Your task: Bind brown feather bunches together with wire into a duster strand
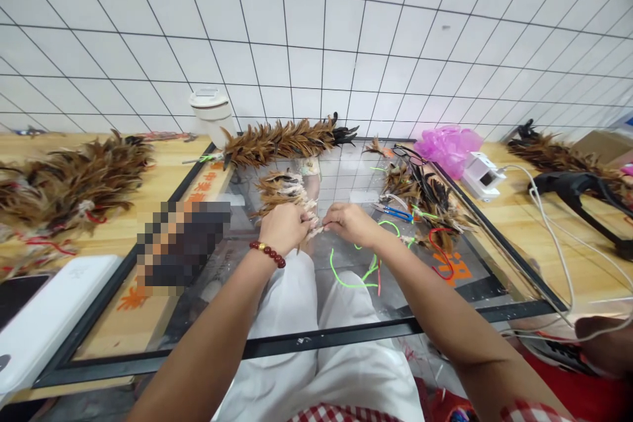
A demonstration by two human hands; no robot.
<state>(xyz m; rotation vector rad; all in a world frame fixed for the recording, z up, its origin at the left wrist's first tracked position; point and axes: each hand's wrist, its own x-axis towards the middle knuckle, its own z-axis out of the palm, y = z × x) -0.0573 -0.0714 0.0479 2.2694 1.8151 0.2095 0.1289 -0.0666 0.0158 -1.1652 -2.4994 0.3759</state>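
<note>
Feather bunch (pixel 277 191) is well inside the black frame (pixel 341 337).

The feather bunch (pixel 279 190) is a loose, ragged spray of brown feathers, some darker and a few creamy, with pale, fluffy bases gathered along its right side. It lies flat on the glass surface (pixel 277 345), near the middle, the tips fanned out to the left. Its near right end, whitish and wispy, is pinched between fingers; how the bases are joined there is too small to tell.
</note>
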